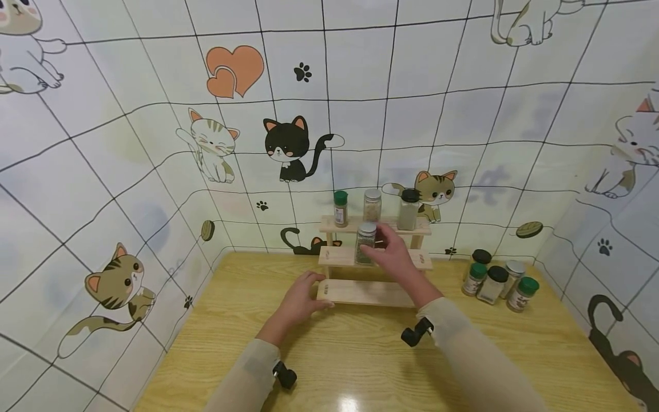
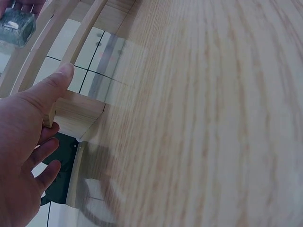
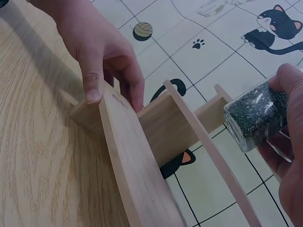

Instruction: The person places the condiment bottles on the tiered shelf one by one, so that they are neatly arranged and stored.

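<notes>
My right hand point(image 1: 395, 258) grips a glass spice jar point(image 1: 365, 245) with a silver lid, in front of the middle step of a three-step wooden rack point(image 1: 370, 293). Dark green dried flakes fill the jar point(image 3: 255, 113) in the right wrist view, where its base hangs near the rack's boards. At the left end of the lowest step, my left hand point(image 1: 298, 300) holds the rack, thumb on the front edge and fingers behind. Along the top step stand a green-lidded jar point(image 1: 340, 210), a silver-lidded jar point(image 1: 372, 206) and a black-lidded jar point(image 1: 408, 213).
To the right of the rack, several spice jars cluster on the wood-grain table point(image 1: 360, 349), among them a black-lidded one point(image 1: 492, 284) and a green-lidded one point(image 1: 522, 294). Walls point(image 1: 355, 120) covered in a cat-patterned grid stand behind and at both sides.
</notes>
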The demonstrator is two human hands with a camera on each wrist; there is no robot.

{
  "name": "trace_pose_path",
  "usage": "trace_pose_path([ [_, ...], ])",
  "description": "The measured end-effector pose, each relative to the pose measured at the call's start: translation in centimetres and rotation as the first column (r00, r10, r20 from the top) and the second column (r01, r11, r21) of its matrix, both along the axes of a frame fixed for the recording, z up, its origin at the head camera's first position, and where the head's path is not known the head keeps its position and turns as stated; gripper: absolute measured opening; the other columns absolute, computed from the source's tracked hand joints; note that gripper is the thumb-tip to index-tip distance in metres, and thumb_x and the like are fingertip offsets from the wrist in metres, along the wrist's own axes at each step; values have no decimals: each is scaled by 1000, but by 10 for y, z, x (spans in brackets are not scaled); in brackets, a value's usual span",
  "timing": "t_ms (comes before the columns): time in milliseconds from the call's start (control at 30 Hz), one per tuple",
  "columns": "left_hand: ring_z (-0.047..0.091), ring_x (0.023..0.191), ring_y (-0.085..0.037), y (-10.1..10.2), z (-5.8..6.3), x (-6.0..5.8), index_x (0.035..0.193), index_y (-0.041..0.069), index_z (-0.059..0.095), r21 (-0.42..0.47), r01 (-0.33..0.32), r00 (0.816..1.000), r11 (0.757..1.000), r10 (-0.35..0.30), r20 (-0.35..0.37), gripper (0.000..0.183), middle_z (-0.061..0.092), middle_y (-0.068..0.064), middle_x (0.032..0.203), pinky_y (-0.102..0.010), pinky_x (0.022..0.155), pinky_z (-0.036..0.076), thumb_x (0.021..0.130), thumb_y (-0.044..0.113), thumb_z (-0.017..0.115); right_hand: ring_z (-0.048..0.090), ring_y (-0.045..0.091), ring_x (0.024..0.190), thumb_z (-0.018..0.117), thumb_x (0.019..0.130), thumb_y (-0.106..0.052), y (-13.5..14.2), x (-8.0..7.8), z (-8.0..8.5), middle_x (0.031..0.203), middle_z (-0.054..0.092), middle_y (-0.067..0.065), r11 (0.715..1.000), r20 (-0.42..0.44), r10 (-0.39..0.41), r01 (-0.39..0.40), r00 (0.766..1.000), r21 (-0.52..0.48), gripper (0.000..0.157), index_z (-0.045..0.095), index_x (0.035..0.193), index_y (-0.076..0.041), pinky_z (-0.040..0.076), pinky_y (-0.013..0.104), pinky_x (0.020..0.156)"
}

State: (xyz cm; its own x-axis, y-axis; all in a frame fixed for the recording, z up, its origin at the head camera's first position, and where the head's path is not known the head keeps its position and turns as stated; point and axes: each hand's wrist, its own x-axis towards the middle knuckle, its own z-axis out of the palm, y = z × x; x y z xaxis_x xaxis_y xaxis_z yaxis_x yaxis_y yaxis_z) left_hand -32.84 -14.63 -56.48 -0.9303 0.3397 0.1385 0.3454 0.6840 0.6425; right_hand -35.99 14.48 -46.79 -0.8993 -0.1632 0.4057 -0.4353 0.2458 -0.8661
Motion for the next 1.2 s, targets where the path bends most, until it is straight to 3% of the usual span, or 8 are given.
trace_pose_path([
  [267, 55, 145, -34, -2, -1, 0, 148, 8, 64, 14, 9, 1000, 1000, -9, -24, 75, 62, -8, 148, -54, 120, 47, 88, 39, 97, 66, 34, 117, 84, 99, -6, -19, -7, 1, 128, 68, 20, 1000, -13, 19, -19, 1000, 1, 54, 61, 148, 0, 59, 46, 99],
  [733, 54, 146, -33, 0, 0, 0, 149, 8, 64, 23, 8, 999, 1000, -7, -31, 74, 62, -7, 148, -53, 122, 45, 89, 38, 96, 67, 33, 120, 83, 100, -6, -43, -19, -5, 128, 68, 17, 999, 22, 44, -43, 999, -25, 51, 63, 147, -4, 58, 51, 105],
  [1200, 55, 144, -32, -1, -1, -2, 149, 9, 65, 17, 6, 1000, 1000, -5, -29, 74, 62, -6, 148, -53, 121, 45, 89, 39, 97, 63, 38, 130, 82, 102, -7, -53, -22, -20, 140, 62, 17, 997, -19, 60, -59, 998, 51, 63, 54, 158, -4, 59, 52, 106],
])
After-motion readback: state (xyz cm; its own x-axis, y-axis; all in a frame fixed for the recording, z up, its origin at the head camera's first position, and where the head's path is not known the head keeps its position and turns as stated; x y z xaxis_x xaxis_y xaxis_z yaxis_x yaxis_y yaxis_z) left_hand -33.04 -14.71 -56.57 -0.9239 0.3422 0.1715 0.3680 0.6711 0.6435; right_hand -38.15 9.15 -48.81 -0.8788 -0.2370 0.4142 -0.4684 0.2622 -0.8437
